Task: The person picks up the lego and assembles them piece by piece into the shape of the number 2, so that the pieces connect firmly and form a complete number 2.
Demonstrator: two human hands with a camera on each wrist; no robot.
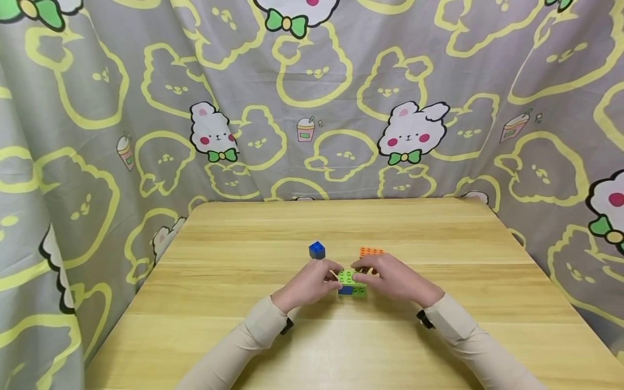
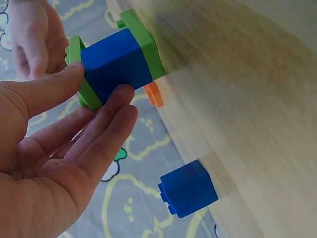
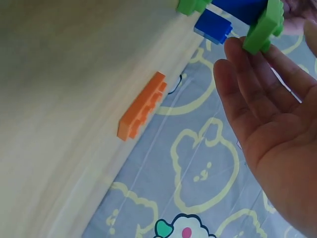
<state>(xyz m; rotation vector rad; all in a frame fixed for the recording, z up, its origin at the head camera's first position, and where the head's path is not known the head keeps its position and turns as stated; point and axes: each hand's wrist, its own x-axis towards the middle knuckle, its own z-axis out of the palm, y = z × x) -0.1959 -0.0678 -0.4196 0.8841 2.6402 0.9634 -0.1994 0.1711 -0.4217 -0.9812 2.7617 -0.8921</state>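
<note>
Left hand (image 1: 312,281) is pinching a green-and-blue stack (image 1: 347,286).
The right hand (image 1: 397,276), fingers extended, is touching its upper plate (image 1: 347,276); a blue brick (image 1: 317,250) is resting beyond the left hand, an orange brick (image 1: 371,251) beyond the right.

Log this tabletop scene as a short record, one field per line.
block stack: blue building block between upper green studded plate and lower green studded plate
left hand: grips the stack, thumb at the upper plate
right hand: fingers at the upper plate, fairly straight
loose pieces: four-stud blue block beyond left hand; orange studded plate beyond right hand
surface: wood-grain table
backdrop: patterned grey curtain
</note>
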